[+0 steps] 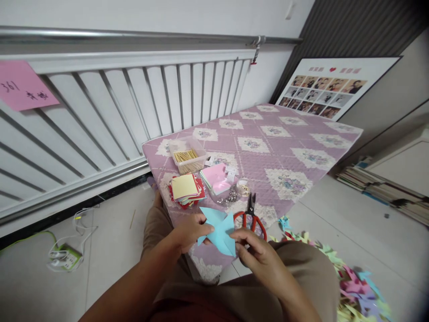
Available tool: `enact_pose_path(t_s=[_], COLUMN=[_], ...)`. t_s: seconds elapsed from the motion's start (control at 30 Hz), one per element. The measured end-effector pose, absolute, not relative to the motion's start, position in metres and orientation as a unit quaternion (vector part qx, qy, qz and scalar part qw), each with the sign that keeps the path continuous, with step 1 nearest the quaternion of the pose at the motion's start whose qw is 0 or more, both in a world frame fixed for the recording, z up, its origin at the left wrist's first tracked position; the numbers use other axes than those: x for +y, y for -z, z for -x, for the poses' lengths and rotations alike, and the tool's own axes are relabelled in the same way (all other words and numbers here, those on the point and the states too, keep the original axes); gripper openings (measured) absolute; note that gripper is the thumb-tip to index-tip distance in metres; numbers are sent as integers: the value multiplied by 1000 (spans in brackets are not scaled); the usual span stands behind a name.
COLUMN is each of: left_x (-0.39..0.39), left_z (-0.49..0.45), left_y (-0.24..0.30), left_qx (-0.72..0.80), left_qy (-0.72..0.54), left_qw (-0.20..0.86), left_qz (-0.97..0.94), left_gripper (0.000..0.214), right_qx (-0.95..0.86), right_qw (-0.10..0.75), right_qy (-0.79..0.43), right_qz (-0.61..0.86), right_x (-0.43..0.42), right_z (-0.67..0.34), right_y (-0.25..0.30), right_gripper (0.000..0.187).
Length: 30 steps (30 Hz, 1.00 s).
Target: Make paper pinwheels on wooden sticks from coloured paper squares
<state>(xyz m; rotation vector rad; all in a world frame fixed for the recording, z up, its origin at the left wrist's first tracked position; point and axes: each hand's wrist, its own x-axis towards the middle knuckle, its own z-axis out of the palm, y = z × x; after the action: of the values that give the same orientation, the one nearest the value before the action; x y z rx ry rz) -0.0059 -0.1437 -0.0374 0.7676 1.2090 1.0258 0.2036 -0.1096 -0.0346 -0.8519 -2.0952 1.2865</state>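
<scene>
A blue paper pinwheel [220, 230] with curved, folded corners is held up between both hands over the table's near corner. My left hand [194, 233] pinches its left side between thumb and fingers. On its right edge, my right hand [253, 250] is closed, thumb and fingertips at the paper. Just beyond my right hand lie scissors [250, 210] with red handles, blades pointing away. Past the pinwheel sit a stack of square coloured papers [185, 187], yellow on top, and a clear bag of small metal pieces [231, 195].
A clear plastic box [196, 152] of thin wooden sticks stands on the flowered tablecloth [284, 179]. Pink paper [214, 173] and a small round container [243, 188] are nearby. Finished-looking paper pinwheels [358, 286] pile up at the right. A power strip [67, 257] lies on the left floor.
</scene>
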Motion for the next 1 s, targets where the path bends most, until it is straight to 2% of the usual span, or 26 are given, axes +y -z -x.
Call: enact_pose_path(t_s=[0.17,0.33,0.77,1.0], left_x=[-145,-145,-147,-149], left_z=[6,2,-12,-14], left_y=[41,40,49,49], left_qx=[542,548,600,606], left_qy=[-420,-398,-398,-406], left_qw=[627,622,571,561], left_qz=[-370,-393,-394,-392], left_gripper=[8,8,18,14], right_qx=[-809,-813,-823,-831], right_qw=[245,231,257,269], right_qy=[-448,-446,-352,-317], right_qz=[291,296,362,369], right_x=[-106,-107,-111,-109], right_z=[-197,-194,-179,-178], right_y=[29,29,35,39], right_gripper=[12,16,20,20])
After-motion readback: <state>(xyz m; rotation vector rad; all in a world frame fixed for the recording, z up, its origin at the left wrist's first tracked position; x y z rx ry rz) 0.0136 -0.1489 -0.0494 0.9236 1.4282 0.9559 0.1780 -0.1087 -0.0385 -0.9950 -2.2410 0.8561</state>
